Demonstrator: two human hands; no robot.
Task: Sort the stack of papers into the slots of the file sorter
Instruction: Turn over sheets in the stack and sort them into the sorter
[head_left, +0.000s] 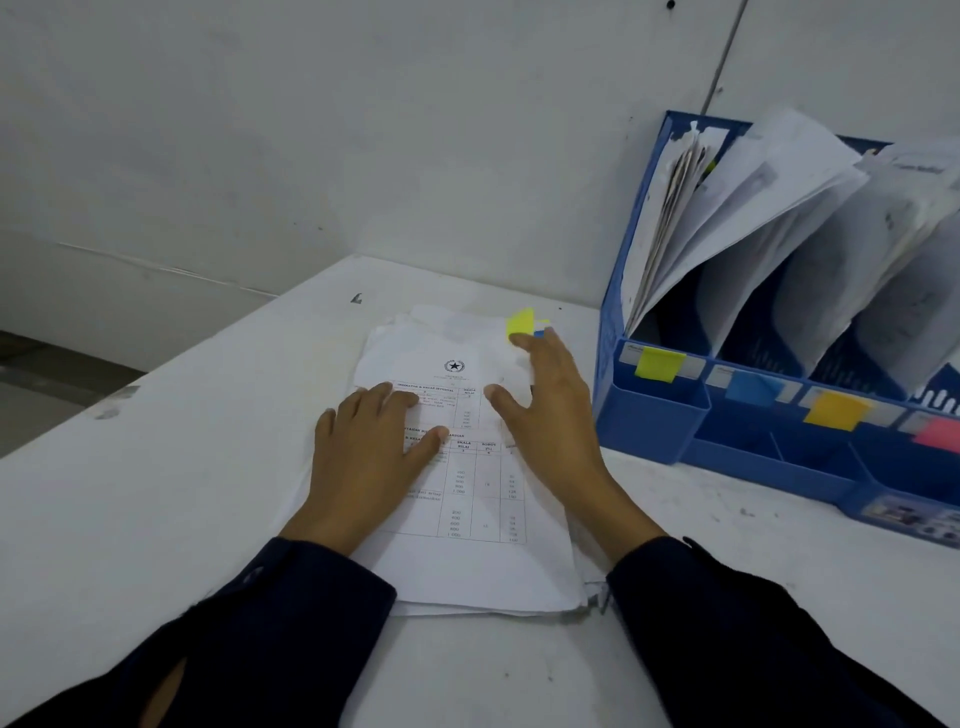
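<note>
Stack of papers: flat on the white surface, unsorted, yellow tab at its far corner. Left hand lies flat on it, fingers straight; right hand spread, touching the tab. Blue file sorter just beside: slots already hold papers. Sorting looks partly done.

White counter filling the lower frame, scuffed with dark smudges near its left edge, pale grey wall across the top, thin dark cable running down the wall at upper right, grey floor at far left
</note>
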